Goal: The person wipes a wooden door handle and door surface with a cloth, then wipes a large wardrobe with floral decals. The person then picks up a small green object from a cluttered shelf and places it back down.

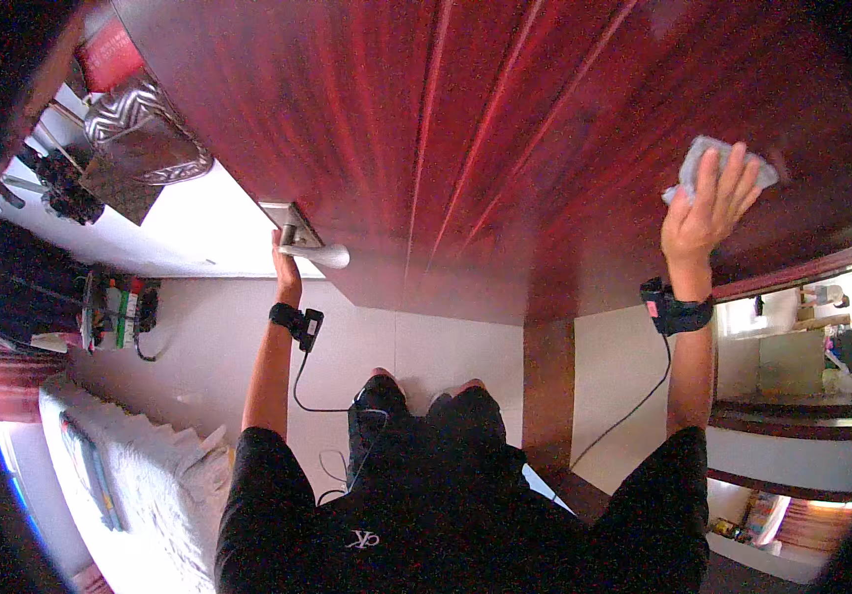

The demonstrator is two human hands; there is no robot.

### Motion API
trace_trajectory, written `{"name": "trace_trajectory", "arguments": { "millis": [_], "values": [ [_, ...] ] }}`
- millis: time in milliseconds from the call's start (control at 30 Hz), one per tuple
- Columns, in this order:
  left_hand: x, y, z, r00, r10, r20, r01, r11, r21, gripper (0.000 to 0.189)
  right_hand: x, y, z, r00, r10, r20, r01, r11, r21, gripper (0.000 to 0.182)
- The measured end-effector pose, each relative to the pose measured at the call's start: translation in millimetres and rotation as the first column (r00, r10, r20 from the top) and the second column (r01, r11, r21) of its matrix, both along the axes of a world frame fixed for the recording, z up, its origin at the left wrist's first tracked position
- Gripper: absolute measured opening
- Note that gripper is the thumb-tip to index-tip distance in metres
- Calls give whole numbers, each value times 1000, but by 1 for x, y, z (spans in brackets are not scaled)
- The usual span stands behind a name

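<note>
A dark red wood-grain door with long straight grooves stands open before me. My right hand presses a folded grey cloth flat against the door face, on the far right, with the fingers spread over it. My left hand holds the door's edge at the left, right beside the metal lever handle and its plate. The left fingertips are partly hidden by the handle.
At left are a patterned silver-brown bag, a red item and a bed with a white cover. A brown threshold strip crosses the pale tiled floor. At right, an opening shows a cluttered counter. Cables hang from both wrist straps.
</note>
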State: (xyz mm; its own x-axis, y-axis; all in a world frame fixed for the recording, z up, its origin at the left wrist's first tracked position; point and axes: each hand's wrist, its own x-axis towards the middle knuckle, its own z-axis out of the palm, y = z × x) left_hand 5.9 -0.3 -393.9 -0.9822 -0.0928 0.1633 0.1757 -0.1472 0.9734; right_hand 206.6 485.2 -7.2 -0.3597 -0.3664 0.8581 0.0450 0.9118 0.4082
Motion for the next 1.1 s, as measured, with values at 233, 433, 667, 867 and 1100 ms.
{"name": "trace_trajectory", "arguments": {
  "millis": [233, 433, 667, 867, 1100],
  "values": [
    [-48, 26, -39, 892, 305, -334, -309, 950, 45, 56, -14, -14, -7, 987, 116, -110, -96, 980, 173, 54],
    [-50, 19, -11, 937, 149, -316, -74, 968, 238, 46, -6, -29, -80, 999, 9, -46, 0, 979, 204, 48],
    [-55, 8, -62, 919, 148, -366, -158, 987, 3, 62, -4, -35, -202, 1000, 3, 24, -8, 973, 232, 57],
    [-46, 17, -156, 974, 86, -209, -27, 962, 273, 59, -12, -60, -357, 969, 26, 244, -111, 934, 340, 50],
    [-87, -13, -174, 973, -61, -225, 149, 904, 400, 52, -39, -66, -368, 880, 125, 459, -362, 802, 475, 47]
  ]
}}
